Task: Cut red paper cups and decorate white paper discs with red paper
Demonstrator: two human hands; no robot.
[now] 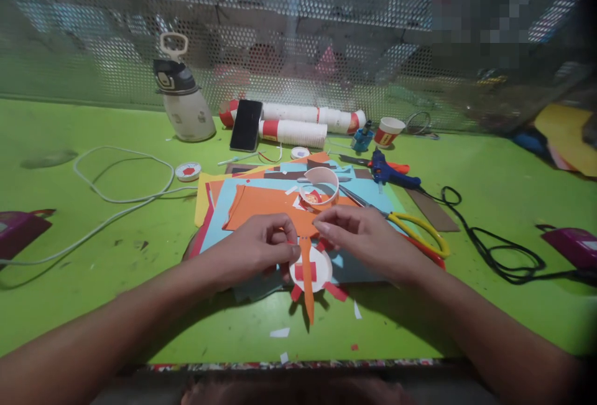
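Note:
My left hand (261, 244) pinches the left edge of a round white paper disc (323, 273), its thumb at the orange paper strip (308, 293) that runs down across the disc. The strip's lower end tapers to a point. A red patch lies under the strip, and red paper tabs (336, 291) stick out around the rim. Close to the upper right of the disc, my right hand (357, 234) has thumb and forefinger pressed together; what is between them is too small to tell. Beneath both hands lie orange (265, 203) and light-blue paper sheets (214, 218).
Behind the hands are a cut cup ring (336, 184), yellow-handled scissors (420, 231) and a blue glue gun (392, 172). Farther back stand a phone (246, 125), stacked paper cups (293, 133), a paper cup (389, 131) and a bottle (186, 109). Cables cross both sides; paper scraps (280, 333) lie in front.

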